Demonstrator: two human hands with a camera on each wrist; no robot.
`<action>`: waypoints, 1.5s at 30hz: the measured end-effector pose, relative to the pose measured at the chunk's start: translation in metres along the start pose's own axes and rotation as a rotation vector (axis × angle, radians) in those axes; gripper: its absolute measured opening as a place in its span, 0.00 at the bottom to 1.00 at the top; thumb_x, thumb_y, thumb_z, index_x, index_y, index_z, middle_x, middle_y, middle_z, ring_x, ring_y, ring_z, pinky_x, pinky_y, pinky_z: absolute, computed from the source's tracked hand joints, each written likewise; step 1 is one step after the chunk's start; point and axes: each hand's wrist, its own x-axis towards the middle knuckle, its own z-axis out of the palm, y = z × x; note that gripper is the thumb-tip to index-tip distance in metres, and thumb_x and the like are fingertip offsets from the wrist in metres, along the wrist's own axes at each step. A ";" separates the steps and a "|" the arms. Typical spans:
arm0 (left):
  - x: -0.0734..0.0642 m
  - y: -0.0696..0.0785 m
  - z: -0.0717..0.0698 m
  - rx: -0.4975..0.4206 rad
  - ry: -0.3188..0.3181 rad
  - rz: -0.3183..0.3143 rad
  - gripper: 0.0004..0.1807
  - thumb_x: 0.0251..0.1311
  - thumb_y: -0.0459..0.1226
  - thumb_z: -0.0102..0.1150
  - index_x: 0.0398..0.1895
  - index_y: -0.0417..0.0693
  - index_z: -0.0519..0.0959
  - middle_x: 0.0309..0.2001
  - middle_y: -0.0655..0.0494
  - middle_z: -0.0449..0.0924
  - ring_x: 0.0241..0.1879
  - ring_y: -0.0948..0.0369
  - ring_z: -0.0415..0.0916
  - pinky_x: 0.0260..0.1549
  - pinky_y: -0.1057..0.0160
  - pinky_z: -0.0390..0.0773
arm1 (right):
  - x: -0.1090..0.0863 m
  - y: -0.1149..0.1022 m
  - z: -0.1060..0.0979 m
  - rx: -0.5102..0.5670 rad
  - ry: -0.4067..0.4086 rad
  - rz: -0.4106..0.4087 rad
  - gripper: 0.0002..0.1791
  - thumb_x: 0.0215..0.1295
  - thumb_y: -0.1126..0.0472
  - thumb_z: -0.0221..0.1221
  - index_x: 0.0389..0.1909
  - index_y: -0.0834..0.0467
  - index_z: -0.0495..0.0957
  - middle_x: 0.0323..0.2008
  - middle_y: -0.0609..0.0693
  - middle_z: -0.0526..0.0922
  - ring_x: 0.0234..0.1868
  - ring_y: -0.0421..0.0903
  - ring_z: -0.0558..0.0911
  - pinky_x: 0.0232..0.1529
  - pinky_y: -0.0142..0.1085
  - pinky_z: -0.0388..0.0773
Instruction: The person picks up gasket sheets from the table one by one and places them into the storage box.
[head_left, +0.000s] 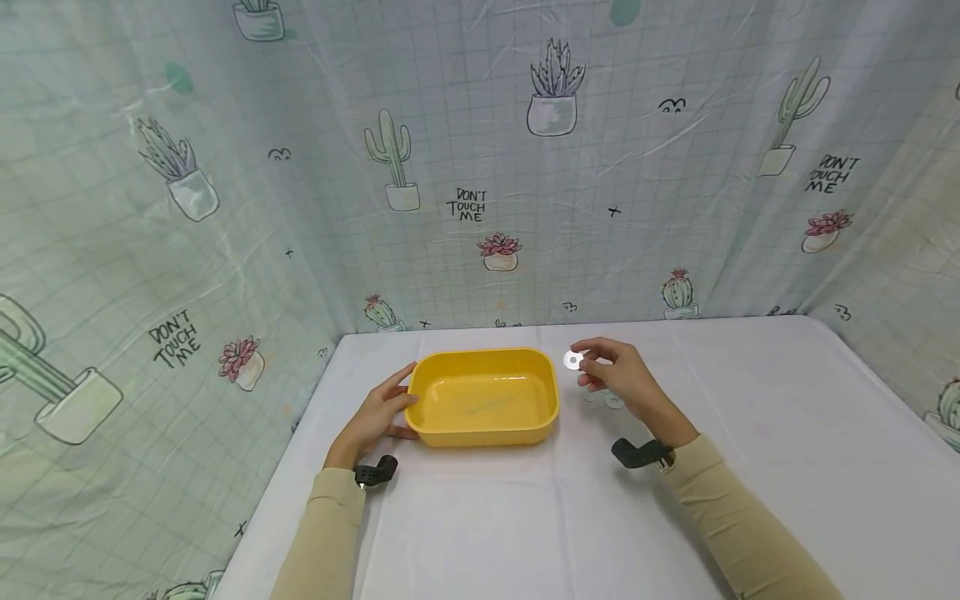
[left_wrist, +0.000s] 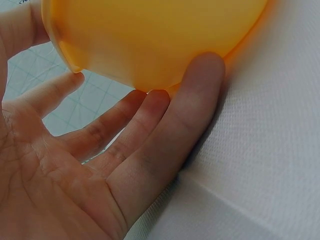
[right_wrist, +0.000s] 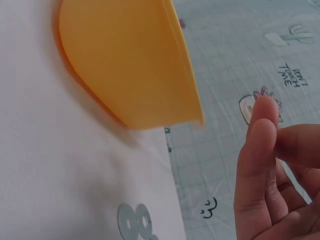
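Note:
A yellow plastic tray with raised walls sits on the white table. My left hand holds its left end; in the left wrist view the fingers spread along the outside of the wall, and one digit reaches over the rim. Just off the tray's right end, my right hand pinches a flat metal washer between thumb and fingertips, above the table. That washer is hidden behind the fingers in the right wrist view. Several more washers lie on the table below the right hand.
A white cloth covers the table. Behind and at both sides hangs a curtain printed with cacti and grid lines. Black wrist-worn devices sit on both forearms.

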 end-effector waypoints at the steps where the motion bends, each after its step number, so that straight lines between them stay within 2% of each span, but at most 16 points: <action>1: 0.000 0.000 0.000 -0.001 0.000 -0.001 0.37 0.70 0.39 0.56 0.78 0.76 0.60 0.74 0.42 0.65 0.59 0.45 0.79 0.39 0.47 0.90 | -0.001 -0.001 0.002 0.001 0.000 0.005 0.20 0.74 0.66 0.56 0.64 0.60 0.76 0.43 0.55 0.77 0.34 0.47 0.86 0.36 0.30 0.87; 7: 0.000 -0.001 0.001 -0.005 0.000 -0.002 0.37 0.70 0.39 0.56 0.79 0.75 0.59 0.73 0.42 0.64 0.58 0.45 0.79 0.39 0.46 0.90 | -0.004 -0.001 0.014 0.012 -0.014 0.020 0.19 0.74 0.66 0.57 0.63 0.61 0.77 0.42 0.54 0.76 0.32 0.45 0.85 0.35 0.29 0.87; 13: 0.000 -0.003 0.002 -0.009 0.000 -0.002 0.37 0.69 0.39 0.56 0.79 0.75 0.59 0.73 0.42 0.65 0.57 0.46 0.79 0.39 0.46 0.90 | -0.009 -0.003 0.024 0.051 -0.042 -0.005 0.17 0.73 0.68 0.57 0.61 0.61 0.79 0.39 0.54 0.77 0.30 0.44 0.84 0.33 0.29 0.87; 24: 0.000 -0.001 0.004 -0.012 -0.005 0.006 0.37 0.69 0.37 0.55 0.79 0.75 0.60 0.72 0.42 0.66 0.60 0.44 0.77 0.39 0.46 0.90 | -0.015 -0.015 0.037 0.047 -0.070 -0.003 0.17 0.72 0.67 0.60 0.60 0.60 0.80 0.39 0.55 0.78 0.29 0.43 0.83 0.34 0.29 0.87; 30: 0.000 -0.002 0.002 -0.005 -0.012 0.010 0.37 0.70 0.38 0.55 0.79 0.75 0.60 0.74 0.42 0.65 0.61 0.43 0.76 0.39 0.46 0.90 | -0.009 -0.024 0.047 0.054 -0.088 -0.009 0.15 0.72 0.66 0.60 0.58 0.55 0.81 0.39 0.54 0.79 0.30 0.44 0.84 0.35 0.31 0.88; 36: 0.000 0.000 0.001 -0.002 -0.012 0.013 0.37 0.70 0.39 0.55 0.79 0.75 0.60 0.73 0.42 0.66 0.61 0.43 0.76 0.39 0.46 0.90 | -0.003 -0.036 0.058 0.103 -0.114 -0.027 0.16 0.72 0.67 0.59 0.58 0.57 0.81 0.38 0.54 0.78 0.29 0.44 0.84 0.33 0.29 0.87; 45: -0.001 0.000 -0.001 0.004 -0.002 0.009 0.36 0.70 0.39 0.55 0.79 0.76 0.60 0.73 0.42 0.66 0.60 0.44 0.77 0.40 0.47 0.90 | 0.005 -0.046 0.081 0.144 -0.144 -0.012 0.15 0.72 0.67 0.58 0.57 0.57 0.82 0.38 0.55 0.79 0.30 0.45 0.84 0.34 0.30 0.87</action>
